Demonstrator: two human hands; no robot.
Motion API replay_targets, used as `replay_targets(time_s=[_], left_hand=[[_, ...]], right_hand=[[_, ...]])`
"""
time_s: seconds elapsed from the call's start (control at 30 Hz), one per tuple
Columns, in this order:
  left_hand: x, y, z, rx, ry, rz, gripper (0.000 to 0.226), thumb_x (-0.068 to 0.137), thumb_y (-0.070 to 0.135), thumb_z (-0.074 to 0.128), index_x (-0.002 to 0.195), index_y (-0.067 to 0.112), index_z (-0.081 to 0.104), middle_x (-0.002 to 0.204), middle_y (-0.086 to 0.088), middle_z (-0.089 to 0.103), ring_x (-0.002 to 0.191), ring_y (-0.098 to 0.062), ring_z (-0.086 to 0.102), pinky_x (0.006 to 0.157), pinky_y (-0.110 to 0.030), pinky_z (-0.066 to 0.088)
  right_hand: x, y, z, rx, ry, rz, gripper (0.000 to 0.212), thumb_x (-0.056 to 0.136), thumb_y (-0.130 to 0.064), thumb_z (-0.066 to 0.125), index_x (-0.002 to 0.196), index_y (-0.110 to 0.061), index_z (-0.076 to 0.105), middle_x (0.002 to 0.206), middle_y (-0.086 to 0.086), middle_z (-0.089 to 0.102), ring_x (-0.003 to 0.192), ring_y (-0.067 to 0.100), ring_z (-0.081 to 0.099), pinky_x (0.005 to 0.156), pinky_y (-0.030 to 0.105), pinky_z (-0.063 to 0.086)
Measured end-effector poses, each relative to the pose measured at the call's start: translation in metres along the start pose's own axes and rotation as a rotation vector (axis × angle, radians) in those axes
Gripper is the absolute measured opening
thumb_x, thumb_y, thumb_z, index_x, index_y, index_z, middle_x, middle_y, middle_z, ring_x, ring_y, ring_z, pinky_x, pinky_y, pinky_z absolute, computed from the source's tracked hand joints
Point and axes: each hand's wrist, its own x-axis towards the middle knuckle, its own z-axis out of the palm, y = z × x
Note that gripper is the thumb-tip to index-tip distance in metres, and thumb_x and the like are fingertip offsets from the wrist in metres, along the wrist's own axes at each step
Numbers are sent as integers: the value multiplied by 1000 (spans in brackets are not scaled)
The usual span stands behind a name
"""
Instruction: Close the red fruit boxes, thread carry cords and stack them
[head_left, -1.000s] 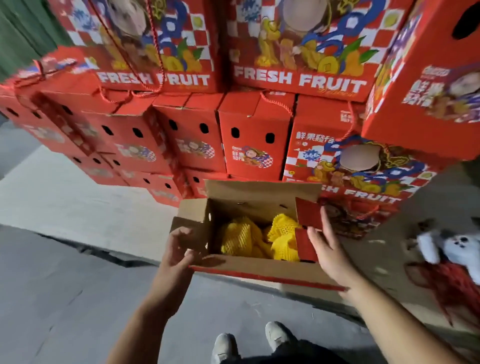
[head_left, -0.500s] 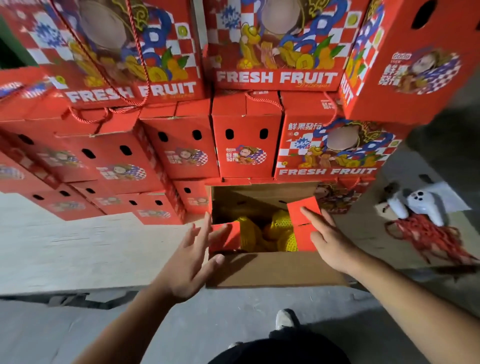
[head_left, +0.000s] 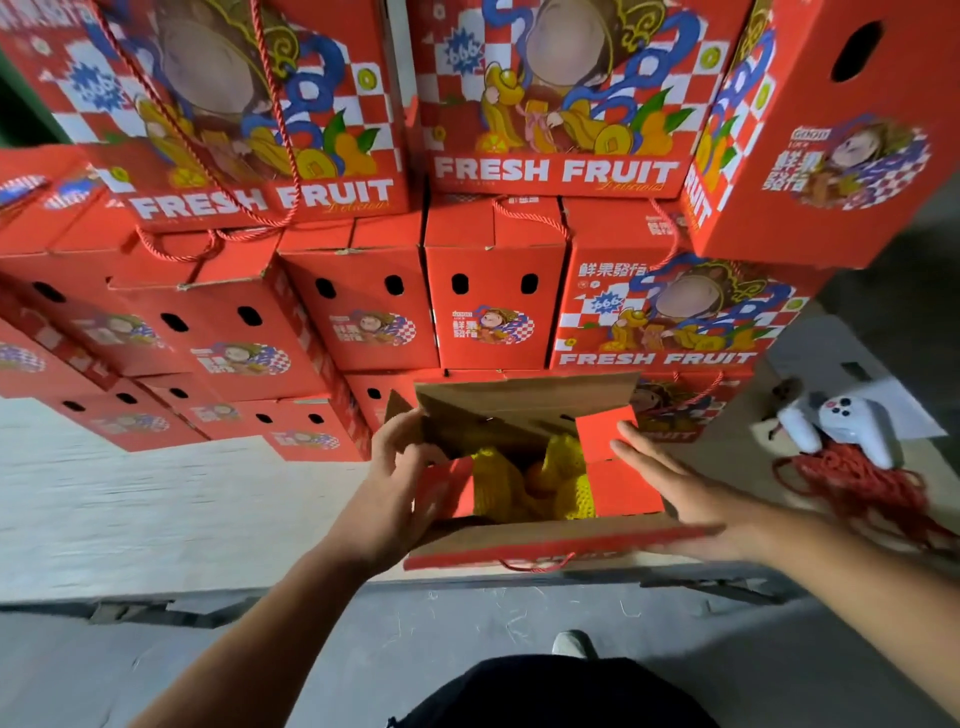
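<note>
The open red cardboard fruit box (head_left: 535, 545) sits on the floor in the near centre, its top not yet shut, with yellow foam-netted fruit (head_left: 524, 480) showing inside. The left hand (head_left: 400, 467) curls round the left side flap (head_left: 441, 488); the right hand (head_left: 680, 493) lies flat, fingers straight, on the right side flap (head_left: 623, 483). The long flaps are unfolded, so closing has only begun. Beyond, a wall of closed red fruit boxes (head_left: 493, 291) is stacked, several already corded. Loose red carry cords (head_left: 852, 483) lie far right.
</note>
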Motion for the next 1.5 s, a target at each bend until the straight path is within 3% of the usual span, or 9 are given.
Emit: replay_targets(time_s=[0.13,0.3,0.53,0.67,0.77,0.97,1.13,1.3,1.5], left_hand=[[4,2,-19,224,-256,126,46,100,42,49,143,33,36,157,-9,26,129,-30,60,84,-34,61],[41,13,-33,17,-498,17,39,105,45,57,142,35,56,137,15,61,118,-9,64,93,-26,53],[47,39,-14,-1093,300,-877,52,114,41,27,125,5,64,110,-9,80,112,-22,74,97,-38,57],[18,49,2,-250,-2,-465,73,97,77,40,142,25,63,149,6,61,145,-15,48,124,-50,33],[2,50,26,463,-380,-132,126,77,101,35,167,14,19,175,-1,7,162,-27,-3,131,-51,3],[2,46,39,502,-230,-105,117,78,89,57,161,9,37,170,-8,27,158,-34,22,126,-50,19],[-1,44,45,509,-128,-102,111,73,91,58,155,17,46,164,-1,42,155,-27,34,128,-47,19],[3,51,45,538,-76,-129,99,67,95,59,140,28,51,130,2,53,117,-29,54,108,-46,36],[3,51,49,560,6,-125,98,65,89,67,133,19,56,125,-2,57,110,-32,55,93,-43,40]], right_hand=[[4,-1,10,38,44,4,110,75,-88,62,157,-57,-5,160,-28,-35,150,11,-36,124,66,4],[32,3,-32,-87,-83,38,104,67,-101,48,148,-70,-9,156,-27,-41,149,19,-38,119,68,-4],[45,-7,26,735,392,63,92,85,-60,71,160,-45,21,157,-41,26,150,-6,23,118,28,34],[44,-17,44,707,699,368,122,72,-49,84,163,-34,3,167,-11,13,156,17,15,121,43,28],[34,-22,42,-49,778,25,102,86,-62,69,164,-19,19,169,8,19,154,31,22,122,47,22],[31,-33,30,-308,206,-84,105,84,-92,32,165,-30,9,172,-9,-10,159,18,-6,128,42,5],[59,-37,-45,-54,700,14,70,102,-60,40,156,-16,42,156,5,38,147,25,33,120,43,31],[71,-42,-61,10,416,81,64,90,-76,33,74,-24,65,75,-7,63,72,19,62,68,37,51],[68,-27,-49,-190,162,94,61,84,-66,69,137,-41,55,142,-20,47,128,11,50,100,34,46]])
